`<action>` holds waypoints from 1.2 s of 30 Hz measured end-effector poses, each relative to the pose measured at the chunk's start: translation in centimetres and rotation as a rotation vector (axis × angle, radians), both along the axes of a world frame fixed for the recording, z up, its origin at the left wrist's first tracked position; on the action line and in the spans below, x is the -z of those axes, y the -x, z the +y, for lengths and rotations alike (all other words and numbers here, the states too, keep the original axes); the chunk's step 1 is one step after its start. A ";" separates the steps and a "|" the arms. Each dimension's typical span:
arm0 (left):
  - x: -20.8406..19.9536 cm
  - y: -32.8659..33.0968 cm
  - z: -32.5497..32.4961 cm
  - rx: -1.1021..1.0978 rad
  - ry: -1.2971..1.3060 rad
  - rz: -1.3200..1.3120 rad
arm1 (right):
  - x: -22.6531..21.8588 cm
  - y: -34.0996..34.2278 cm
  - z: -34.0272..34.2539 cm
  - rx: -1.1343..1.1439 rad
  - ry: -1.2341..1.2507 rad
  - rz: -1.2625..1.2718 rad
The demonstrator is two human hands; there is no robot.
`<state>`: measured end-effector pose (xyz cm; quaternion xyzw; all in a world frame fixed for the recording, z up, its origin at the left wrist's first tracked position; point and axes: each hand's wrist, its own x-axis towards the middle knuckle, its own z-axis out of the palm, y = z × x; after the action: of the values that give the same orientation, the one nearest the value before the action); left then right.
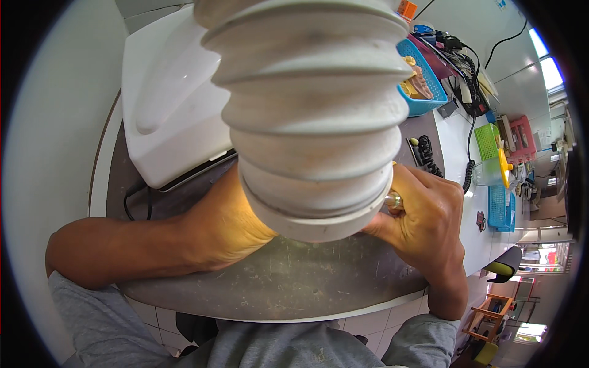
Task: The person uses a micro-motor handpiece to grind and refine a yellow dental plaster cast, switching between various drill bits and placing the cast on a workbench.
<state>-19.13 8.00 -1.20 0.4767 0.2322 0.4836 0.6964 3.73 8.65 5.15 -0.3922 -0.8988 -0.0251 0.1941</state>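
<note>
A thick, ribbed, off-white hose (316,122) hangs down in front of me and covers the middle of the view. Beneath its round lower rim, my left hand (242,221) reaches in from the left; only its wrist and back show, the fingers being hidden. My right hand (426,211) is closed at the hose's right side, fingers curled and thumb pointing inward. Between thumb and fingers shows the rounded end of a shiny metal tool (394,200), the rest of it out of sight. Whatever lies between the two hands is hidden by the hose.
Left of the hose stands a white moulded machine housing (178,104) on the worn grey worktop (319,276). A blue basket (432,80) holding dental-model-like pieces sits at the back right. Nearby lie a black coiled cord (427,153), a green basket (488,142) and another blue basket (502,208).
</note>
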 end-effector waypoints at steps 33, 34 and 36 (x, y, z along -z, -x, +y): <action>-1.1 -0.8 -0.8 -0.123 -0.088 -0.196 | -0.1 -0.1 0.0 0.009 0.002 -0.006; -1.6 -1.4 -1.2 -0.165 -0.067 -0.243 | -0.2 -0.1 0.0 0.006 0.002 -0.012; -0.4 0.1 -0.4 -0.026 0.036 -0.148 | 0.1 0.0 0.0 -0.005 -0.006 0.005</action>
<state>-19.21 7.63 -0.78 0.4240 0.1950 0.5223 0.7138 3.68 8.64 5.06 -0.3895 -0.8992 -0.0263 0.1974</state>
